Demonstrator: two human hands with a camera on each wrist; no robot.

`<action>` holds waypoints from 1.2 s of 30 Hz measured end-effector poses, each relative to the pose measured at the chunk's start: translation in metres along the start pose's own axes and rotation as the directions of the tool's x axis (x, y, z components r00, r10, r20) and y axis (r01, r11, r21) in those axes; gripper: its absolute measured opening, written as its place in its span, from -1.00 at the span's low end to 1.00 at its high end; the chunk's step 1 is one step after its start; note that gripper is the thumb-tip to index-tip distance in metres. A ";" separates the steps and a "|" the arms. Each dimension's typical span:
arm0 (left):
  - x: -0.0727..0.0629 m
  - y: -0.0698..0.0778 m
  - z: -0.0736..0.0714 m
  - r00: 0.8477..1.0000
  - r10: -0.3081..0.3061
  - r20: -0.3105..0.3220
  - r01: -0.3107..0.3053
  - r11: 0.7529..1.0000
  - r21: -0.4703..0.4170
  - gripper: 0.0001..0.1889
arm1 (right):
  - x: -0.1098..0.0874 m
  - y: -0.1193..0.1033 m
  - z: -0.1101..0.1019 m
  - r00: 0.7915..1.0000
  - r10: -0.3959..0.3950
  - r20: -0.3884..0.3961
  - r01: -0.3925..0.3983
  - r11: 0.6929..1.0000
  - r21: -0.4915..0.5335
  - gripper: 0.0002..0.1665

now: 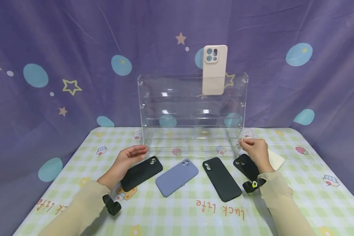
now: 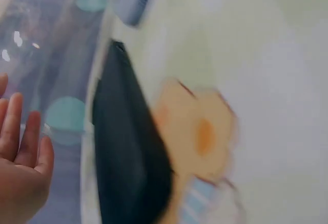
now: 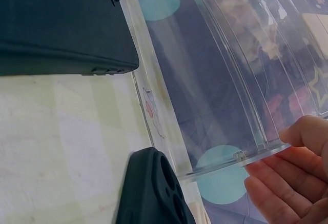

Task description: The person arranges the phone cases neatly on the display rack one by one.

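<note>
A clear acrylic display rack (image 1: 191, 135) with several tiers stands at the back of the table. One cream phone case (image 1: 213, 78) leans upright in its top tier. My left hand (image 1: 125, 162) is at the rack's lower left side, its fingers fairly straight and the fingertips right at the panel. On the other side my right hand (image 1: 256, 152) pinches the edge of the right side panel between thumb and fingers, as the right wrist view shows. Below the left hand lies a black phone case (image 1: 141, 173); another black phone case (image 1: 245, 165) lies under the right wrist.
Between the hands, a blue-grey phone case (image 1: 177, 178) and a dark phone case (image 1: 222, 179) lie in front of the rack. A pale cream case (image 1: 275, 159) is partly hidden behind the right hand. A checked tablecloth (image 1: 171, 216) covers the table; a purple curtain (image 1: 85, 39) hangs behind.
</note>
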State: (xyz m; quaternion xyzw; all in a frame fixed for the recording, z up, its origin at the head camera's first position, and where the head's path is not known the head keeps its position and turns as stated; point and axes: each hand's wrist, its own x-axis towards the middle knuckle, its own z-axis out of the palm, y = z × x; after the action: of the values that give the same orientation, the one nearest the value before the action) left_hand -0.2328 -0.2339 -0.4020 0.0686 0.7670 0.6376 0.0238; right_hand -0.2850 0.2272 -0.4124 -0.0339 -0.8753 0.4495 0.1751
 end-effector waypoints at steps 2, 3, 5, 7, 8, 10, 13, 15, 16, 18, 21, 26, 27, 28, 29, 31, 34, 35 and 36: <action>0.001 -0.006 -0.002 1.000 -0.010 -0.001 0.010 1.000 0.013 -0.50 | 0.000 -0.001 0.000 1.000 0.002 0.002 -0.002 1.000 -0.004 -0.71; 0.001 -0.009 -0.003 1.000 -0.019 -0.002 0.019 1.000 0.022 -0.51 | 0.000 -0.001 0.000 1.000 0.003 0.003 -0.003 1.000 -0.006 -0.71; 0.002 -0.015 -0.004 0.999 -0.043 -0.004 0.043 0.998 0.036 -0.51 | 0.001 -0.001 0.000 1.000 0.002 0.005 -0.002 1.000 -0.009 -0.70; 0.002 -0.019 -0.004 0.998 -0.069 -0.013 0.069 0.996 0.060 -0.51 | 0.001 -0.001 0.000 1.000 0.003 0.010 -0.003 1.000 -0.005 -0.70; 0.001 -0.020 -0.004 0.996 -0.083 -0.022 0.084 0.994 0.071 -0.51 | 0.001 -0.001 0.000 1.000 0.004 0.010 -0.004 1.000 0.000 -0.70; 0.000 -0.023 -0.003 0.993 -0.109 -0.043 0.113 0.989 0.094 -0.52 | 0.001 -0.001 0.000 1.000 0.005 0.012 -0.005 1.000 0.004 -0.70; -0.001 -0.025 -0.002 0.987 -0.141 -0.072 0.149 0.981 0.125 -0.54 | 0.001 -0.001 0.000 1.000 0.011 0.010 -0.011 1.000 0.007 -0.71; 0.000 -0.027 -0.001 0.985 -0.152 -0.080 0.163 0.976 0.145 -0.54 | 0.001 0.000 0.000 1.000 0.013 0.007 -0.013 1.000 0.006 -0.72; 0.001 -0.028 -0.001 0.986 -0.150 -0.077 0.161 0.974 0.162 -0.54 | 0.000 0.000 0.000 1.000 0.014 0.006 -0.014 1.000 0.005 -0.72; 0.002 -0.030 -0.001 0.986 -0.151 -0.070 0.162 0.968 0.190 -0.52 | 0.000 0.000 0.000 1.000 0.012 0.004 -0.012 1.000 0.006 -0.72; 0.003 -0.032 -0.001 0.989 -0.141 -0.050 0.149 0.961 0.235 -0.49 | 0.001 0.000 0.000 1.000 0.008 -0.002 -0.008 1.000 0.009 -0.71; 0.002 -0.031 -0.001 0.996 -0.091 -0.005 0.088 0.941 0.325 -0.43 | 0.000 -0.001 -0.001 1.000 0.012 -0.002 -0.012 1.000 0.019 -0.72; 0.002 -0.032 0.000 0.996 -0.088 0.001 0.082 0.936 0.342 -0.41 | 0.000 -0.001 -0.001 1.000 0.014 0.000 -0.014 1.000 0.014 -0.71; 0.002 -0.032 0.000 0.996 -0.084 0.009 0.075 0.931 0.358 -0.39 | 0.000 -0.001 -0.001 1.000 0.017 -0.001 -0.017 1.000 0.012 -0.71; 0.002 -0.032 0.000 0.996 -0.092 0.009 0.082 0.927 0.366 -0.38 | 0.000 -0.001 -0.001 1.000 0.018 -0.004 -0.018 1.000 0.010 -0.71; 0.003 -0.033 0.001 0.994 -0.106 0.017 0.092 0.921 0.378 -0.36 | 0.000 -0.001 -0.001 1.000 0.017 -0.008 -0.017 1.000 0.005 -0.72; 0.003 -0.034 0.001 0.991 -0.130 0.033 0.107 0.913 0.393 -0.34 | 0.000 -0.001 -0.001 1.000 0.013 -0.008 -0.012 1.000 0.011 -0.72; 0.002 -0.033 0.000 0.990 -0.133 0.043 0.106 0.912 0.396 -0.33 | 0.000 -0.001 -0.001 1.000 0.012 -0.006 -0.012 1.000 0.011 -0.72; 0.002 -0.033 0.000 0.990 -0.130 0.060 0.095 0.911 0.401 -0.33 | 0.000 -0.001 -0.001 1.000 0.013 -0.003 -0.013 1.000 0.012 -0.72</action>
State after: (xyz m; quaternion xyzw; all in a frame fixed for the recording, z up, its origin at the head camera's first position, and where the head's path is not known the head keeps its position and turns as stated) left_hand -0.2370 -0.2396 -0.4341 0.0550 0.8814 0.4626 0.0787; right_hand -0.2846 0.2273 -0.4109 -0.0394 -0.8721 0.4558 0.1735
